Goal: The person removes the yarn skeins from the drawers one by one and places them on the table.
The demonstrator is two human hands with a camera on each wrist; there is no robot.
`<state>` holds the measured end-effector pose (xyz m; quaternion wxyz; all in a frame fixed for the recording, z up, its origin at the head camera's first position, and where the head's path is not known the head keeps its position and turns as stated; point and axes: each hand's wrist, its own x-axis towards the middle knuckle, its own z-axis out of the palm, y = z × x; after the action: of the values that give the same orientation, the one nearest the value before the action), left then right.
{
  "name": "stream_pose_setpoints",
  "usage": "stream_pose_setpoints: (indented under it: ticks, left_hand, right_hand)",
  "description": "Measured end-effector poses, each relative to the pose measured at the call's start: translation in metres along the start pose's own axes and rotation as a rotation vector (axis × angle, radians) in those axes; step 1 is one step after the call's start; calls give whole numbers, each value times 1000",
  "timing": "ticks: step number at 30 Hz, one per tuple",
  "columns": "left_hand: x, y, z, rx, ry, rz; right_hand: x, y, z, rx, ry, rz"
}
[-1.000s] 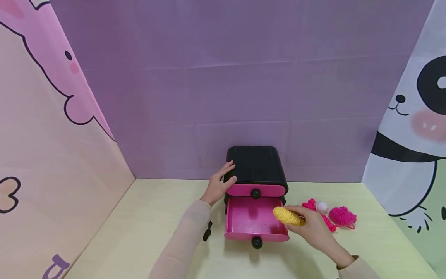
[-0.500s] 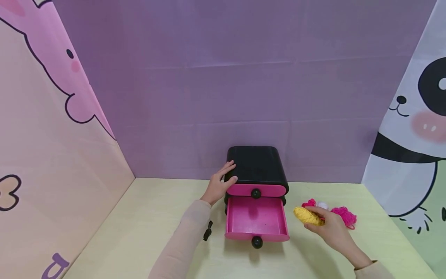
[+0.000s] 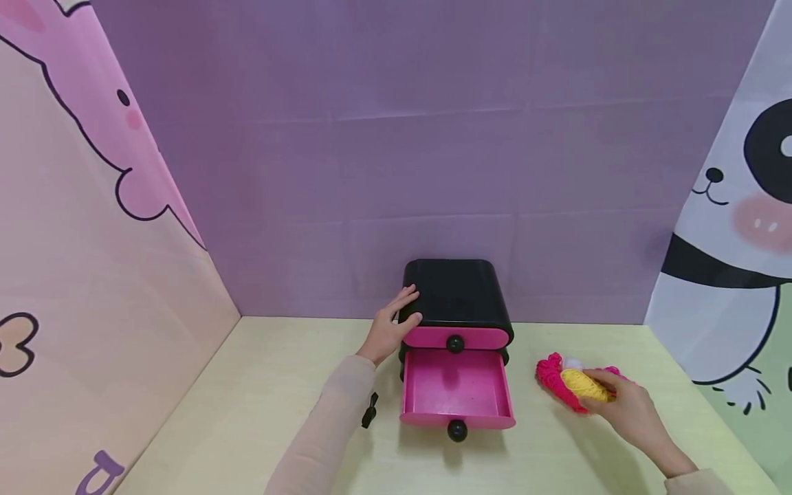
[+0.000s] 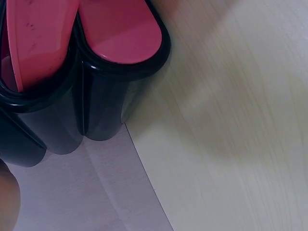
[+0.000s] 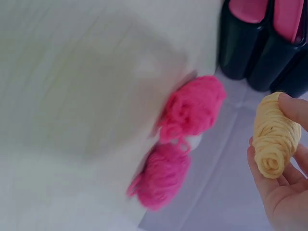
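Note:
My left hand rests on the left side and top of a black box with pink drawers. Below its top drawer, a pink drawer is pulled out, with nothing lying in it. In my right hand I grip a yellow yarn ball between thumb and fingers; the right wrist view shows the same yellow yarn held clear of the table. Behind it lie a red-pink yarn ball, a magenta yarn ball mostly covered by the hand, and a small white ball.
A small black item lies on the pale wooden table, left of the open drawer. A purple backdrop stands behind the box, with printed panels at both sides. Black round knobs stick out from the drawers.
My right hand has carried the yellow yarn ball rightward, from over the edge of the open drawer to in front of the pink yarn. The left hand has stayed on the box.

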<state>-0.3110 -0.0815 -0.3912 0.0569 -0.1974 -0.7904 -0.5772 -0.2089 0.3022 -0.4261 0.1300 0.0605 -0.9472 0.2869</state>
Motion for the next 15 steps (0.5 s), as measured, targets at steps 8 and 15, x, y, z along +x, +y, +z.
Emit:
stream_pose_setpoints:
  ticks: [8, 15]
  left_hand:
    - [7, -18, 3, 22, 50, 17]
    - [6, -18, 4, 21, 36, 25]
  right_hand:
    - [0, 23, -8, -33, -26, 48]
    - [-5, 42, -11, -72, -49, 90]
